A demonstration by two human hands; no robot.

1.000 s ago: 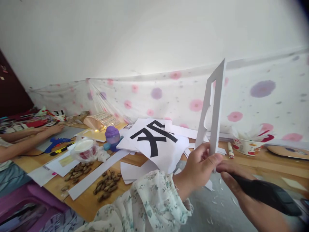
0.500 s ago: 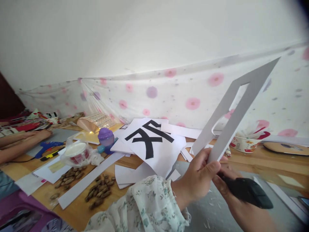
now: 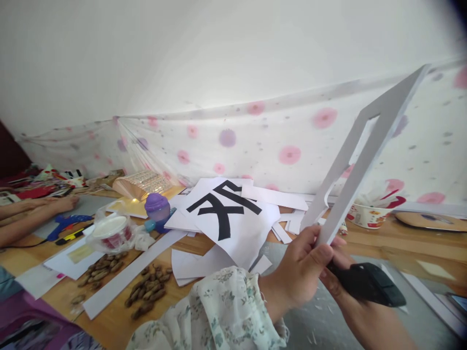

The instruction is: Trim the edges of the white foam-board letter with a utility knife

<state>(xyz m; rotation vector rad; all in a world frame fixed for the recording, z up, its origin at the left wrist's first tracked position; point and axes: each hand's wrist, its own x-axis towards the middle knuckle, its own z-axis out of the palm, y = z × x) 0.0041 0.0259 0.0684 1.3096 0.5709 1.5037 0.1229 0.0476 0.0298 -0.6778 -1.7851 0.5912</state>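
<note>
My left hand grips the lower end of a white foam board, which stands up tilted to the right. A long opening with a curved lower part is cut through the board. Close beside it, my right hand is wrapped round a thick black-handled tool; the tool's working end is hidden behind my left hand and the board. Beneath both hands lies a grey cutting mat with small white shavings on it.
White sheets with bold black strokes lie ahead. Leftward are peanuts, a purple-lidded bottle, a plastic-wrapped tub and a blue glue gun. Another person's arm rests far left. A paper bucket stands right.
The foam board has turned a little more edge-on and its top has risen slightly. My right hand and the black-handled tool have shifted slightly; both grips stay the same.
</note>
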